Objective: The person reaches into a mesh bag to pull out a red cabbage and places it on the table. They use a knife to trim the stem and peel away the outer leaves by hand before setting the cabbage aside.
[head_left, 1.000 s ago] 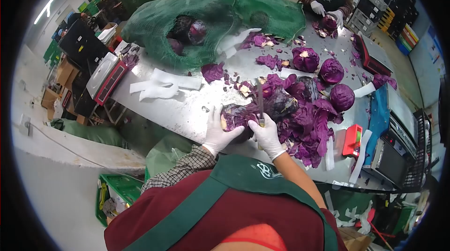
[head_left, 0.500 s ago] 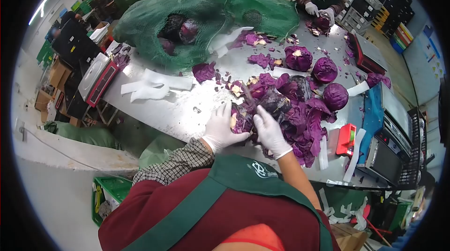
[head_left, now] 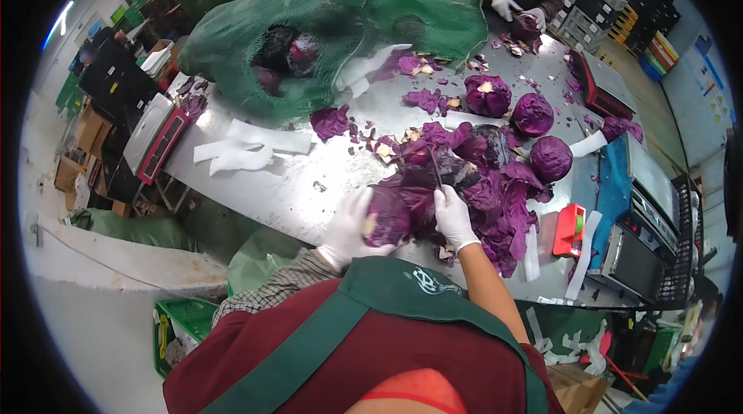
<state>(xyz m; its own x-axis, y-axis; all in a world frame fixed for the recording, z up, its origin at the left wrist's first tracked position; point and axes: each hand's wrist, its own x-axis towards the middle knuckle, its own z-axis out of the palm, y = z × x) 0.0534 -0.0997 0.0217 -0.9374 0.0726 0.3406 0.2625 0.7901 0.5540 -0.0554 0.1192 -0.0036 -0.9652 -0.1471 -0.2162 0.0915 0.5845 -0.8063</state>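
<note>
My left hand (head_left: 346,230), in a white glove, is closed around the left side of a red cabbage (head_left: 387,219) near the table's front edge. The cabbage's pale cut stem end faces left and down. My right hand (head_left: 453,219), also gloved, is wrapped around the handle of a knife (head_left: 436,169), whose narrow dark blade points away from me. A loose purple leaf (head_left: 418,201) lies between the cabbage and my right hand. To the right of that hand is a heap of stripped cabbage leaves (head_left: 507,217).
Several trimmed cabbages (head_left: 551,159) stand beyond the heap. A green mesh sack (head_left: 232,50) of cabbages covers the far left. White foam strips (head_left: 251,143), a red tape dispenser (head_left: 570,230), a blue-sided machine (head_left: 611,189) and scales (head_left: 611,93) surround the work. Across the table, a co-worker's gloved hands (head_left: 518,11) hold a cabbage.
My left hand and the cabbage have come slightly left and toward me, and the cabbage has turned. My right hand with the knife has moved a little right, away from the cabbage.
</note>
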